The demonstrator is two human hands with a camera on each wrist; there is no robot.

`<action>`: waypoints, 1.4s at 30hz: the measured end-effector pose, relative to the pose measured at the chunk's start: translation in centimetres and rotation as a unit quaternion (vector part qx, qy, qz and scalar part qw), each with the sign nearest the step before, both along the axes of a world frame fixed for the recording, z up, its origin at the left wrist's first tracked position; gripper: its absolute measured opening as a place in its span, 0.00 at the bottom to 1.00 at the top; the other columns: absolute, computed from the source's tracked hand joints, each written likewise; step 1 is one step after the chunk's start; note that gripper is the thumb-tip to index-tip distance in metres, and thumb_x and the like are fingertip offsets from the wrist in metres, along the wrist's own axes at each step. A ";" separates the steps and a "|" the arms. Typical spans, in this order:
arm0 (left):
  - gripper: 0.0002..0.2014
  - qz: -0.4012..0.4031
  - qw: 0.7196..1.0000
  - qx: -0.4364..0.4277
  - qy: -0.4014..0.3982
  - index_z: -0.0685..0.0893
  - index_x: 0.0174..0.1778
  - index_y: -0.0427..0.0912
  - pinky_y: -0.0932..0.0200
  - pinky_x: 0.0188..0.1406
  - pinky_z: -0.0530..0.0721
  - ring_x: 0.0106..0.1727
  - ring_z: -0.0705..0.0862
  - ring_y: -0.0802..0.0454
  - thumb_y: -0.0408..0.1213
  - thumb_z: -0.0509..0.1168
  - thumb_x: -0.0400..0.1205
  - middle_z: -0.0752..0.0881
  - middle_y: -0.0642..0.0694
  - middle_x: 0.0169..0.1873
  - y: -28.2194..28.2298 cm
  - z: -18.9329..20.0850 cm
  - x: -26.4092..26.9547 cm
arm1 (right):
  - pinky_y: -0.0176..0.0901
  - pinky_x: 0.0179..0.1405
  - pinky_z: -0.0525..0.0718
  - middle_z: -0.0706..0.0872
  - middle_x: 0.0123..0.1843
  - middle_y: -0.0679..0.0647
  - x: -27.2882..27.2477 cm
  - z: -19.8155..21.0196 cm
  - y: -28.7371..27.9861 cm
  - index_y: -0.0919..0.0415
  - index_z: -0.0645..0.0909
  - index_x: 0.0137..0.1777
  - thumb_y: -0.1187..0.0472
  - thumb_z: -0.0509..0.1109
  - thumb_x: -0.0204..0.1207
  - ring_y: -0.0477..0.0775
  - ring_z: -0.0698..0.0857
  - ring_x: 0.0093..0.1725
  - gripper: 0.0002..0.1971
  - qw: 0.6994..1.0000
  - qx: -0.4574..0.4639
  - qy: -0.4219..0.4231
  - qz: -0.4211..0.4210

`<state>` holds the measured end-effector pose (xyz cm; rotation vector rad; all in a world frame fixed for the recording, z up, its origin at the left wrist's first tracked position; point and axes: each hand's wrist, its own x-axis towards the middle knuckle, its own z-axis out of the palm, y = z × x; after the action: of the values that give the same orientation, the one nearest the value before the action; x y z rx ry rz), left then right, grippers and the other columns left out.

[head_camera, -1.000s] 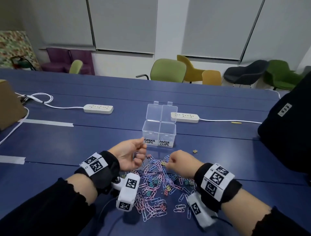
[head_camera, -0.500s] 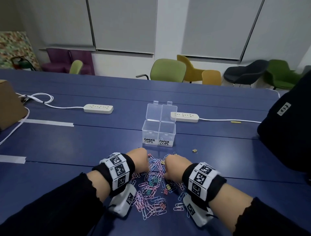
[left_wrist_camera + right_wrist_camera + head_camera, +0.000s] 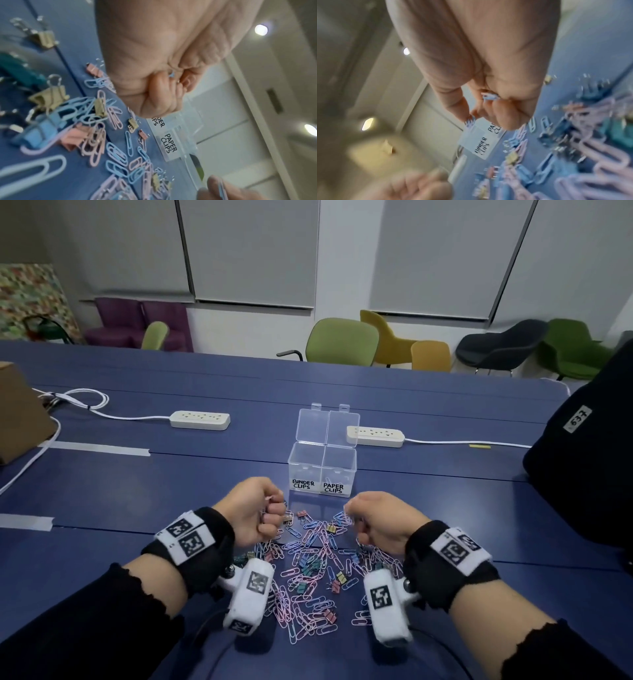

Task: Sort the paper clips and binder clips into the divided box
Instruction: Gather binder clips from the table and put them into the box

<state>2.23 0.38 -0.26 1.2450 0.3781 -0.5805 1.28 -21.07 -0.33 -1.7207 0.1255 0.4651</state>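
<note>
A clear divided box [image 3: 305, 463] stands open, labelled BINDER CLIPS on the left and PAPER CLIPS on the right. Just in front of it lies a pile of pastel paper clips and small binder clips [image 3: 308, 563]. My left hand [image 3: 274, 506] hovers over the pile's far left edge, fingers curled into a fist; the left wrist view shows a bit of blue clip [image 3: 171, 75] inside it. My right hand [image 3: 352, 517] is over the far right edge, gripping blue and pink paper clips [image 3: 489, 96]. Both hands are a short way from the box front [image 3: 169, 143].
Two white power strips [image 3: 200, 420] [image 3: 375, 436] lie behind the box with their cords. A cardboard box [image 3: 17, 412] sits at the far left, a black bag [image 3: 589, 457] tagged 637 at the right. Tape strips [image 3: 96, 448] mark the blue table.
Half a second ago both hands were pressed down into the pile. Now they are lifted, spread apart and closed into fists with clips, nearer the box.
</note>
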 end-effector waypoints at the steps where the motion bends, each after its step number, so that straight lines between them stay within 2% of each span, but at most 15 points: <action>1: 0.08 0.016 0.998 -0.057 0.024 0.64 0.26 0.44 0.70 0.15 0.53 0.16 0.60 0.55 0.31 0.50 0.71 0.63 0.49 0.22 0.5 0.1 0.0 | 0.39 0.22 0.69 0.73 0.33 0.56 -0.1 0.1 -0.2 0.61 0.72 0.36 0.71 0.61 0.79 0.50 0.72 0.27 0.10 0.994 0.104 0.030 -0.028; 3: 0.06 0.032 0.992 -0.112 0.041 0.68 0.27 0.42 0.70 0.13 0.60 0.17 0.66 0.54 0.30 0.50 0.69 0.68 0.48 0.22 1.2 0.2 0.0 | 0.36 0.22 0.79 0.80 0.37 0.60 -0.3 0.4 -0.2 0.65 0.73 0.41 0.73 0.59 0.81 0.50 0.81 0.29 0.08 0.968 0.234 0.064 -0.057; 5: 0.06 0.021 0.995 -0.089 0.035 0.72 0.30 0.40 0.70 0.14 0.65 0.19 0.69 0.53 0.30 0.51 0.69 0.73 0.45 0.24 1.5 0.1 0.1 | 0.36 0.25 0.86 0.81 0.40 0.62 -0.3 0.4 -0.1 0.68 0.74 0.43 0.74 0.58 0.82 0.51 0.85 0.29 0.07 0.948 0.300 0.076 -0.070; 8: 0.10 -0.029 0.999 0.012 0.020 0.72 0.32 0.42 0.71 0.11 0.56 0.15 0.63 0.58 0.35 0.56 0.80 0.68 0.50 0.21 1.4 -0.2 0.1 | 0.37 0.26 0.86 0.81 0.39 0.60 -0.5 0.2 0.1 0.68 0.76 0.46 0.76 0.57 0.79 0.50 0.84 0.28 0.07 0.934 0.341 0.079 -0.077; 11: 0.16 -0.110 0.978 0.174 -0.038 0.75 0.32 0.43 0.69 0.12 0.53 0.15 0.58 0.58 0.46 0.63 0.84 0.62 0.53 0.18 0.8 -0.3 -0.1 | 0.37 0.22 0.77 0.79 0.36 0.58 -0.6 0.4 0.2 0.66 0.79 0.43 0.69 0.62 0.66 0.50 0.77 0.29 0.07 0.934 0.344 0.085 -0.052; 13: 0.16 -0.190 0.902 0.367 -0.127 0.77 0.31 0.43 0.65 0.20 0.60 0.21 0.62 0.54 0.49 0.68 0.80 0.65 0.51 0.21 0.3 -0.4 -0.3 | 0.36 0.20 0.65 0.72 0.30 0.54 -0.5 0.6 0.6 0.63 0.76 0.38 0.67 0.60 0.68 0.49 0.68 0.26 0.03 0.962 0.263 0.074 -0.027; 15: 0.16 -0.239 0.808 0.502 -0.197 0.76 0.29 0.45 0.62 0.27 0.69 0.27 0.70 0.53 0.48 0.73 0.75 0.73 0.51 0.24 -0.3 -0.5 -0.4 | 0.35 0.20 0.59 0.68 0.27 0.51 -0.4 0.5 1.1 0.59 0.73 0.33 0.66 0.58 0.75 0.47 0.62 0.24 0.10 0.999 0.040 0.012 0.010; 16: 0.15 -0.254 0.783 0.528 -0.207 0.77 0.29 0.45 0.62 0.31 0.72 0.29 0.73 0.53 0.46 0.75 0.74 0.75 0.51 0.26 -0.6 -0.5 -0.4 | 0.34 0.21 0.62 0.68 0.27 0.50 -0.4 0.5 1.5 0.57 0.72 0.31 0.64 0.59 0.77 0.47 0.64 0.24 0.12 0.992 -0.108 -0.038 0.054; 18: 0.13 -0.281 0.750 0.562 -0.205 0.81 0.32 0.43 0.58 0.36 0.77 0.33 0.77 0.51 0.45 0.76 0.71 0.80 0.48 0.30 -1.2 -0.9 -0.2 | 0.36 0.27 0.70 0.71 0.27 0.50 -0.4 0.2 2.3 0.55 0.70 0.28 0.57 0.63 0.79 0.49 0.71 0.27 0.16 0.918 -0.344 -0.111 0.160; 20: 0.13 -0.300 0.720 0.592 -0.203 0.87 0.40 0.38 0.55 0.39 0.81 0.36 0.80 0.49 0.45 0.77 0.71 0.83 0.45 0.34 -1.9 -1.1 -0.1 | 0.39 0.27 0.71 0.71 0.26 0.51 -0.4 -0.3 3.0 0.56 0.67 0.26 0.52 0.67 0.78 0.52 0.71 0.26 0.21 0.861 -0.449 -0.119 0.206; 26: 0.09 -0.338 0.675 0.622 -0.207 0.87 0.42 0.38 0.54 0.44 0.85 0.39 0.82 0.47 0.40 0.75 0.73 0.85 0.44 0.37 -3.1 -0.9 0.4 | 0.38 0.21 0.67 0.72 0.26 0.52 -0.6 -0.6 4.7 0.59 0.66 0.27 0.53 0.72 0.75 0.54 0.74 0.29 0.21 0.792 -0.546 -0.134 0.240; 31: 0.14 -0.369 0.629 0.654 -0.202 0.75 0.28 0.42 0.57 0.37 0.77 0.37 0.77 0.46 0.39 0.70 0.76 0.78 0.46 0.30 -3.7 -0.6 0.3 | 0.40 0.23 0.70 0.71 0.29 0.53 -0.6 -0.8 5.5 0.60 0.65 0.29 0.63 0.67 0.78 0.59 0.78 0.37 0.17 0.769 -0.567 -0.129 0.266; 34: 0.17 -0.375 0.596 0.678 -0.211 0.70 0.25 0.42 0.57 0.36 0.76 0.37 0.76 0.45 0.35 0.65 0.79 0.72 0.46 0.26 -4.2 -0.6 -0.2 | 0.42 0.27 0.73 0.70 0.29 0.53 -0.9 -0.6 5.5 0.59 0.63 0.30 0.63 0.66 0.78 0.58 0.76 0.35 0.18 0.768 -0.567 -0.128 0.269; 37: 0.16 -0.359 0.595 0.686 -0.215 0.69 0.26 0.42 0.56 0.37 0.76 0.38 0.76 0.44 0.32 0.63 0.80 0.71 0.46 0.26 -4.5 -0.6 -0.6 | 0.44 0.35 0.74 0.69 0.28 0.53 -1.2 -0.5 5.5 0.59 0.63 0.29 0.61 0.67 0.78 0.59 0.76 0.37 0.19 0.765 -0.568 -0.130 0.274; 42: 0.14 -0.322 0.660 0.647 -0.205 0.70 0.26 0.41 0.57 0.35 0.75 0.36 0.74 0.44 0.32 0.60 0.79 0.72 0.46 0.26 -3.5 -0.9 -0.5 | 0.39 0.20 0.63 0.67 0.25 0.53 -1.1 -0.6 5.0 0.59 0.62 0.26 0.59 0.67 0.76 0.51 0.66 0.23 0.21 0.804 -0.528 -0.127 0.242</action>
<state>1.69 -3.15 -1.15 2.9237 -0.1577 -0.5685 0.13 -16.06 -0.88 -2.9371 -0.3317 0.5747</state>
